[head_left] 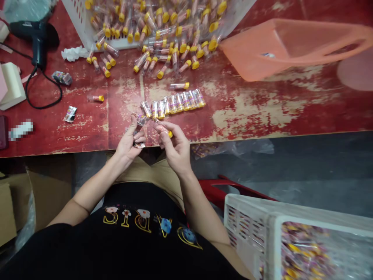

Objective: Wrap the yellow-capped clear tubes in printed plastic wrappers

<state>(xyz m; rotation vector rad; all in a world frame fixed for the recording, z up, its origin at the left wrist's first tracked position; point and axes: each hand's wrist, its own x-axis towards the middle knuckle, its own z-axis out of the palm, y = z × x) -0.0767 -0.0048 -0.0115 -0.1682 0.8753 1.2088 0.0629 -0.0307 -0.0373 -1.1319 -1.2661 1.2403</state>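
Both hands are at the near edge of the red table (116, 132). My right hand (177, 147) pinches a clear tube with a yellow cap (170, 133), its cap toward the right. My left hand (131, 142) is closed around small shiny wrappers (139, 145), and a clear wrapper (141, 119) shows at its thumb. The two held items nearly meet between the hands. Just beyond them lies a slanting row of wrapped tubes (177, 103), side by side. One loose tube (179, 86) rests behind the row, another (95, 98) to the left.
A white crate (78, 23) spills yellow-capped tubes onto the table's far side. An orange plastic basket (253, 50) lies at back right. At left are a black heat gun (39, 42) with its cord and a small packet (70, 114). A white crate (247, 217) stands lower right.
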